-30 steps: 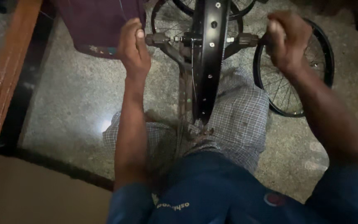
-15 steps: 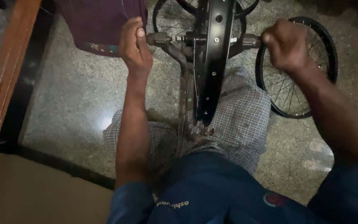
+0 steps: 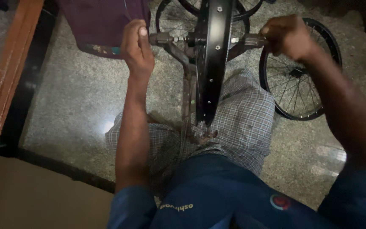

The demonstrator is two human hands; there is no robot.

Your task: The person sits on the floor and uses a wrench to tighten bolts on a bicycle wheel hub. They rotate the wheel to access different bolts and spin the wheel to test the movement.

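A black bicycle wheel rim (image 3: 212,63) stands edge-on in a rusty metal truing stand (image 3: 187,91) between my knees. My left hand (image 3: 137,46) is closed around the left end of the stand's axle holder (image 3: 162,39). Closed in a fist, my right hand (image 3: 288,36) grips the right end of the axle holder (image 3: 250,41). The rim's lower edge reaches down to my checked cloth (image 3: 242,123). The hub is hidden behind the rim.
A second spoked wheel (image 3: 301,85) lies on the speckled stone floor (image 3: 77,101) at right, more spokes (image 3: 178,17) behind the stand. A purple cloth (image 3: 100,23) lies at top left. A wooden frame (image 3: 9,72) runs along the left; a tan surface (image 3: 34,195) lies at bottom left.
My right hand has shifted a little along the right axle end; the view has drifted slightly. My left hand keeps its grip in the same place.
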